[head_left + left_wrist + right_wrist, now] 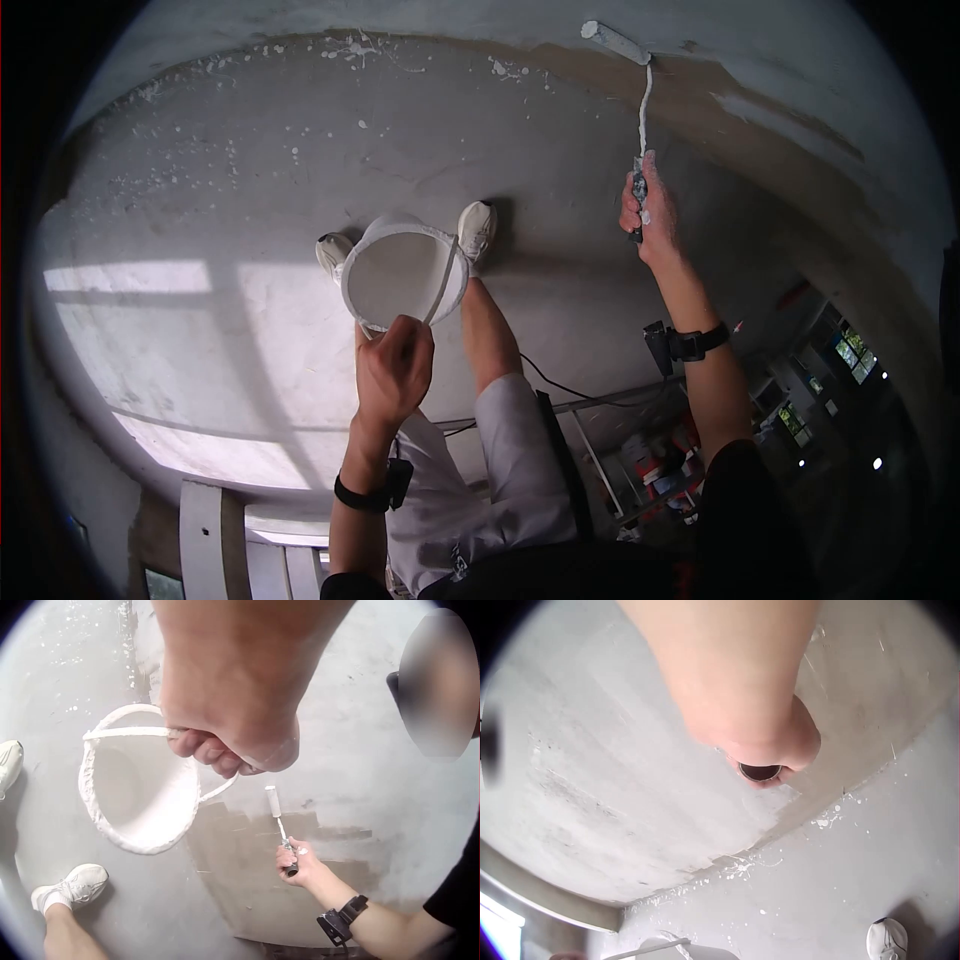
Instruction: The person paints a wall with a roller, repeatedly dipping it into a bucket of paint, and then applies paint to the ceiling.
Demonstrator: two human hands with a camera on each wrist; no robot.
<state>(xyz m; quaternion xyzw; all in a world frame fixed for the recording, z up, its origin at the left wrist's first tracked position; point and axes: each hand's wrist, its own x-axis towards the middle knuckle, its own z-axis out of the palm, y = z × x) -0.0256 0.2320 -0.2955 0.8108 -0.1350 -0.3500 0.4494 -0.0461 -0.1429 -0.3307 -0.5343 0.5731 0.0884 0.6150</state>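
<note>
bucket (pixel 405 275) over shoes (pixel 477 228), roller (pixel 615 42) on wall (pixel 780 150) at right

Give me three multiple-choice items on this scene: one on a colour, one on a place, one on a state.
1. What colour is the bucket?
A) red
B) white
C) black

2. Where is the head of the roller?
A) in the bucket
B) on a shoe
C) against the wall

3. What is the left hand doing?
A) hanging open
B) holding the bucket by its handle
C) holding the roller

Answers:
1. B: the rim and inside show white in the head and left wrist views.
2. C: the right hand holds the roller out with its head on the wall, well apart from the bucket.
3. B: its grip is curled round the thin handle, with the bucket hanging under it.
</note>
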